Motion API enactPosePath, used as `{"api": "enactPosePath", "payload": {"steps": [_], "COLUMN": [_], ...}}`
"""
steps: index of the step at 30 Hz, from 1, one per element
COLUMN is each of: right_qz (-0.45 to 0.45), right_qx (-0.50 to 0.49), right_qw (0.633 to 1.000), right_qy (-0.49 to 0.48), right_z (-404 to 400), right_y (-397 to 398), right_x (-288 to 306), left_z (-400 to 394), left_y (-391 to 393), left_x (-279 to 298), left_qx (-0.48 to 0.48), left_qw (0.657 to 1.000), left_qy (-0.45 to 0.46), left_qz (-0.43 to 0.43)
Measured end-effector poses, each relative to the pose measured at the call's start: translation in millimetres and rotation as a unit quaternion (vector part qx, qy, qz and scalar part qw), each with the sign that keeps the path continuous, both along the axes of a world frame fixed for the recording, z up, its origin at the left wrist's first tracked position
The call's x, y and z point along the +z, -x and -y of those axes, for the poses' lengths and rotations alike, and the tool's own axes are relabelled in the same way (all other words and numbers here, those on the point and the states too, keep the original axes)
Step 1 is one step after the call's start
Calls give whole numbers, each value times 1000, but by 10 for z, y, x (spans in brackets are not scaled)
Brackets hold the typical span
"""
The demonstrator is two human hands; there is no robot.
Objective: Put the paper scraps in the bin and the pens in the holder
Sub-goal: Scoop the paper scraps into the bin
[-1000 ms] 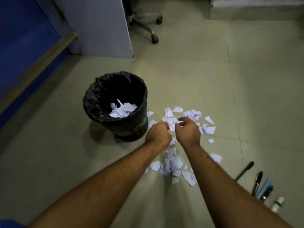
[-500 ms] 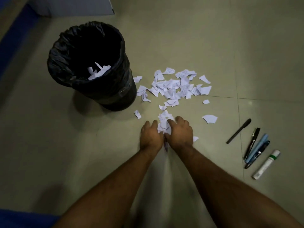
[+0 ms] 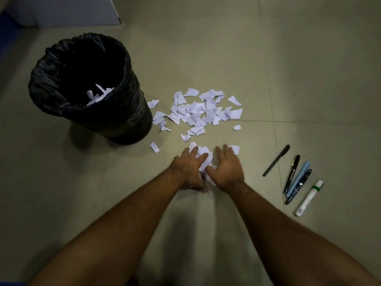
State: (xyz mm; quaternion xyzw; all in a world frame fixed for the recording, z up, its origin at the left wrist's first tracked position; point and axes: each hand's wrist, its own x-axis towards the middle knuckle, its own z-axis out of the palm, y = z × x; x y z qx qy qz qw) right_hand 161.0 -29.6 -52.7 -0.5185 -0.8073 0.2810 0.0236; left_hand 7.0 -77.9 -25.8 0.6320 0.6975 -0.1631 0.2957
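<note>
A black bin [image 3: 61, 100] lined with a black bag stands on the floor at the left, with a few white paper scraps inside. A larger spread of torn scraps [image 3: 198, 112] lies to its right. Nearer to me, my left hand [image 3: 188, 168] and my right hand [image 3: 226, 168] press flat on either side of a small heap of scraps [image 3: 204, 157], fingers spread and cupping it between them. Several pens [image 3: 294, 176] and a white marker [image 3: 309, 198] lie side by side at the right. No pen holder is in view.
The floor is pale tile with a joint line running across behind the scraps. A grey panel [image 3: 82, 9] stands at the top left behind the bin. A single scrap [image 3: 154, 147] lies between the bin and my left hand.
The camera has tilted down and closer. My hands came back from the far pile to the near heap, and their fingers have spread out flat around it.
</note>
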Motion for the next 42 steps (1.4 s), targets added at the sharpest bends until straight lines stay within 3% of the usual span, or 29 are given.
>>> {"api": "enactPosePath", "payload": {"steps": [4,7,10,17,20,24,28,31,33,36,39,42], "right_qz": [-59,17,62,-39,-45,11,12,-57,-124,-234,-351,-434], "right_qx": [79,123,104,91,81,75,57,-70,-232,-403,-453,-416], "right_qw": [995,992,993,992,993,995,998,996,959,858,772,748], "right_qy": [18,-10,-15,-75,-74,-69,-24,26,102,216,275,282], "right_z": [130,162,167,98,83,44,-1,-23,-25,-66,-167,-269], "right_y": [-65,-220,-273,140,225,238,257,301,377,593,843,1150], "right_x": [8,-44,-98,-73,-40,-57,-98,-41,67,271,682,1183], "left_z": [174,132,71,-26,-38,4,-7,13,-11,-93,-187,-304], "left_y": [58,81,44,28,35,11,25,106,156,219,328,517], "left_x": [-16,-44,-103,-123,-89,-77,-59,-61,-8,179,576,1173], "left_qx": [-41,-51,-49,21,40,52,129,273,363,408,385,339], "left_qw": [995,995,996,993,990,984,979,942,903,875,869,870], "left_qy": [-67,-45,-12,-113,-129,-146,-151,-197,-223,-245,-299,-353], "left_qz": [-57,-73,-69,-26,-46,-92,-55,14,57,90,87,63]}}
